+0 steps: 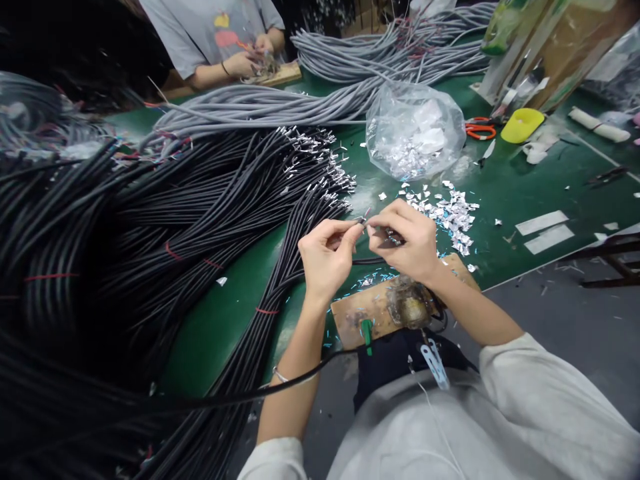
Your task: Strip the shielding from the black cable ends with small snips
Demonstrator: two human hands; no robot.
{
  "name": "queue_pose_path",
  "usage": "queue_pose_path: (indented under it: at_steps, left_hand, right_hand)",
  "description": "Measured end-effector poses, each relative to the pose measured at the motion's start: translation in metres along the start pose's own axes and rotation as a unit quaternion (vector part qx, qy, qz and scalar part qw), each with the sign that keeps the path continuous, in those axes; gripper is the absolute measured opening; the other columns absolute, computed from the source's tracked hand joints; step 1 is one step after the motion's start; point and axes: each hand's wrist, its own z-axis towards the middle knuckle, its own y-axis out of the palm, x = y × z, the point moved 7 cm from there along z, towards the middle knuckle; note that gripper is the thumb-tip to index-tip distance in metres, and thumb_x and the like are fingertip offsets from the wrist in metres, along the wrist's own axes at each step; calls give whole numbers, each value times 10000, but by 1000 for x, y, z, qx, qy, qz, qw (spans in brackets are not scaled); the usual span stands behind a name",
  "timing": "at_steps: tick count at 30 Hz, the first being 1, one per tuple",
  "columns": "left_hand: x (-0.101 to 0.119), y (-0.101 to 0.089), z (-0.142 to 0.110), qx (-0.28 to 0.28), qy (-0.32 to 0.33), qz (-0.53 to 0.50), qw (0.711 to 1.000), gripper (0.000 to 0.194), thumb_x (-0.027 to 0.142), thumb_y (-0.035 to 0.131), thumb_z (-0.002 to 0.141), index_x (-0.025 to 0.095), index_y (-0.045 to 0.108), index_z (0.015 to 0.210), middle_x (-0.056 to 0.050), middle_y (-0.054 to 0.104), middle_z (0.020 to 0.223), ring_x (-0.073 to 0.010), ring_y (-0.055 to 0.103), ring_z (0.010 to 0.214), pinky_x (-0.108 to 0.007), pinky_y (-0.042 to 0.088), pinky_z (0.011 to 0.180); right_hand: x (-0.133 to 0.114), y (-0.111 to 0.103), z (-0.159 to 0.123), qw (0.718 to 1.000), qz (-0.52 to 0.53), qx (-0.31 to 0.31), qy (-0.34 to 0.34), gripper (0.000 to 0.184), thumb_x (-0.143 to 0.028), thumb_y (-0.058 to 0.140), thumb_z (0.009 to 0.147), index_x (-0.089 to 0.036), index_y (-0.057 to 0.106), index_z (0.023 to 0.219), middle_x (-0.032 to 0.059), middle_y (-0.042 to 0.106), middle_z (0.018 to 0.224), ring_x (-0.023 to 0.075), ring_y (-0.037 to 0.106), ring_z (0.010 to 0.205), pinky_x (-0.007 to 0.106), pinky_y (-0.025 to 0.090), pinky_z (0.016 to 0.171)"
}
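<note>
Head view: a black cable (280, 390) end is pinched by left hand (325, 257) fingers while right hand (407, 240) fingers pinch its foil tip, raised above the board (360, 313) at the desk (505, 193) edge so scraps drop there.

1. We see the cable pile (150, 253) filling the frame's left half, on the table (520, 187).
2. Our hands meet at centre, above the wooden board (370, 313).
3. The plastic bag (415, 130) sits upper centre-right, foil scraps (453, 213) below it.
4. Scissors (480, 129) lie right of the bag.
</note>
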Motion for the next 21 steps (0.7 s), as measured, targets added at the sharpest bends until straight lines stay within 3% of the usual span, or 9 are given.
queue_pose_path:
  at_steps: [5, 9, 12, 14, 17, 21]
  left_hand:
    - [-6, 1, 2, -24, -41, -47, 998, 264, 377, 625, 802, 142, 666, 689, 19, 538, 522, -43, 432, 422, -171, 345, 398]
    - [-7, 0, 3, -22, -62, -73, 995, 292, 406, 632, 790, 145, 656, 661, 19, 544, 541, -33, 413, 409, -177, 320, 384]
    - [-6, -1, 4, -21, -63, -76, 995, 288, 413, 651, 772, 143, 668, 673, 21, 546, 535, -33, 405, 402, -184, 317, 382]
    - [-6, -1, 4, -25, -61, -74, 995, 272, 404, 670, 756, 142, 675, 684, 19, 551, 538, -37, 411, 408, -186, 324, 387]
    - [-6, 0, 4, -29, -48, -70, 996, 239, 382, 671, 760, 145, 692, 732, 11, 568, 568, -47, 443, 442, -188, 365, 418]
    - [0, -2, 3, -24, -4, -24, 999, 174, 329, 676, 761, 159, 713, 768, -4, 611, 646, -68, 525, 536, -193, 436, 496]
  right_hand:
    - [-1, 3, 0, 985, -166, -28, 25, 318, -429, 534, 858, -193, 598, 1062, 30, 654, 863, 129, 567, 684, 256, 359, 584]
    - [-7, 8, 0, 960, -275, -44, -25, 321, -437, 450, 911, -193, 602, 1054, 41, 635, 820, 143, 553, 688, 280, 288, 553]
    - [-9, 9, -1, 954, -294, -39, -40, 296, -436, 468, 905, -207, 625, 1004, 21, 624, 736, 137, 531, 652, 285, 263, 543]
    - [-7, 7, -1, 966, -256, -33, -30, 274, -418, 478, 905, -207, 645, 954, 10, 628, 708, 125, 527, 631, 278, 274, 542]
    - [3, 1, 1, 994, -96, -15, 44, 265, -395, 488, 903, -195, 659, 928, 5, 654, 767, 104, 547, 652, 248, 344, 574]
    - [15, -4, 5, 989, 87, 11, 119, 237, -382, 620, 809, -185, 689, 921, -8, 628, 746, 68, 458, 547, 224, 355, 516]
